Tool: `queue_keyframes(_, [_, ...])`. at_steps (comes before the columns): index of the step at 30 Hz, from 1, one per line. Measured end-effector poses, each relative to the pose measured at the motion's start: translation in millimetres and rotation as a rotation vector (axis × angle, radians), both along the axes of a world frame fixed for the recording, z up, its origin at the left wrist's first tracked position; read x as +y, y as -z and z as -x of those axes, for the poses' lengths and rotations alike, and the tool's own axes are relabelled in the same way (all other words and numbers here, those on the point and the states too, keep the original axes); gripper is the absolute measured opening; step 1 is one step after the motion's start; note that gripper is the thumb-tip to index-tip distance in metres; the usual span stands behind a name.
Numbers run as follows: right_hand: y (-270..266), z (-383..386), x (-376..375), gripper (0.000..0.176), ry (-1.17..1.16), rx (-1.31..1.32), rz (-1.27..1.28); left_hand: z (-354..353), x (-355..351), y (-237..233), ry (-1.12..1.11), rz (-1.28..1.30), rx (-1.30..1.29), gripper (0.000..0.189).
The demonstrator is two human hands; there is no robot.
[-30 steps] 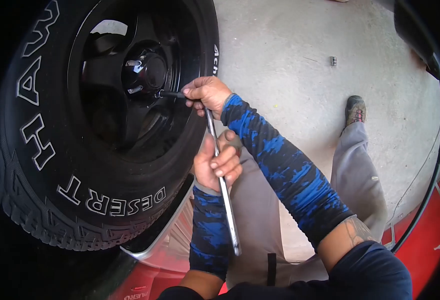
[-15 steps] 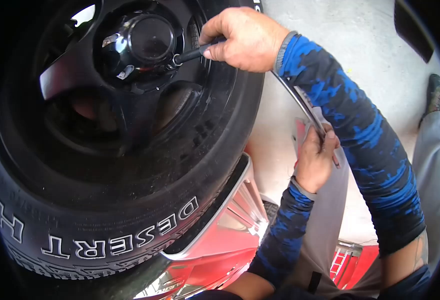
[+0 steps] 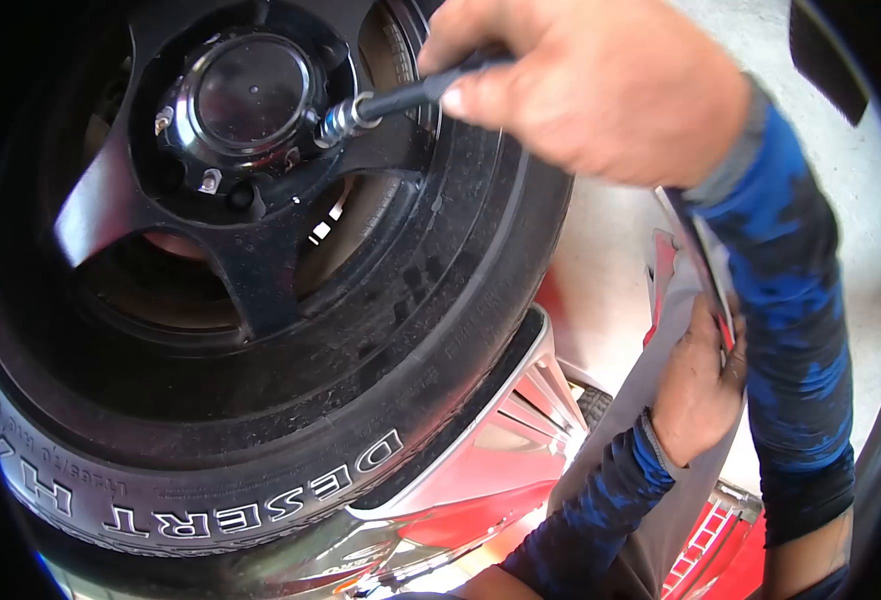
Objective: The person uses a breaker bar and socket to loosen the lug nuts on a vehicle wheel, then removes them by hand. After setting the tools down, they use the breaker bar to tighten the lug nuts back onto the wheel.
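Right hand (image 3: 601,95) and left hand (image 3: 697,390) are gripping wrench (image 3: 409,98), curled closed; we're wanting socket (image 3: 339,123) square, just beside hub cap (image 3: 251,90).

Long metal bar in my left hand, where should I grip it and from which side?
Probably toward the end away from the wheel, where your left hand is, from your side, clear of the tire. The bar is slim and slants from near your right hand back toward you, so gripping far out should give more leverage.
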State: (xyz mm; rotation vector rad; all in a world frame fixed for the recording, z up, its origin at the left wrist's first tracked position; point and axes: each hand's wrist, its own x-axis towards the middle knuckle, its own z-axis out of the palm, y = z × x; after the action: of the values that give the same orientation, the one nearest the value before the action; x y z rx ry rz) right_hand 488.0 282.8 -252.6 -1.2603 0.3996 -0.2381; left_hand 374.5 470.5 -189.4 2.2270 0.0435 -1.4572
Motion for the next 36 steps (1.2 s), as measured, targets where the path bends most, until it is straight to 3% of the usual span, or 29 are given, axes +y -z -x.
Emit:
queue_keyframes(2, [11,9,-4,0.016,-0.024,0.022,-0.007,1,-9,-6,0.069,0.008,-0.062,0.039])
queue_keyframes(4, [20,21,-4,0.015,-0.044,0.047,-0.017,4,-14,-10,0.15,-0.145,0.108,0.039])
queue_keyframes(8, [47,54,0,0.015,-0.048,0.125,-0.049,9,-15,-16,0.246,-0.186,0.234,0.046])
queue_keyframes(14, [52,60,29,0.015,-0.038,0.115,-0.098,6,-1,-16,0.207,-0.241,0.289,0.05])
queue_keyframes(21, [50,17,54,0.016,-0.103,0.018,-0.05,0,24,-13,-0.002,-0.051,-0.001,0.027])
queue_keyframes(22, [44,5,48,0.015,-0.201,0.049,-0.054,-7,19,-14,0.008,-0.026,-0.004,0.027])
queue_keyframes(24, [38,-15,38,0.015,-0.292,0.077,-0.044,-21,13,-20,-0.189,-0.201,0.24,0.023])
queue_keyframes(26, [44,-32,39,0.016,-0.489,0.052,-0.039,-22,15,-20,-0.24,-0.187,0.243,0.019])
queue_keyframes(27, [47,-41,48,0.017,-0.345,-0.052,-0.016,-23,20,-18,-0.365,-0.145,0.297,0.018])
queue_keyframes(30, [48,-58,61,0.018,-0.29,-0.062,0.114,-19,21,-15,-0.649,-0.057,0.317,0.017])
queue_keyframes(31, [45,-64,73,0.02,-0.112,-0.045,0.168,-20,18,-15,-0.798,-0.019,0.292,0.017])
queue_keyframes(32, [43,-69,81,0.02,-0.116,-0.043,0.163,-24,18,-18,-0.802,-0.024,0.292,0.017])
queue_keyframes(34, [36,-79,90,0.022,0.116,-0.069,-0.149,-35,15,-25,-0.95,-0.006,0.33,0.022])
queue_keyframes(36, [19,-87,101,0.032,0.344,-0.133,-0.103,-34,9,-24,-1.006,0.021,0.29,0.027])
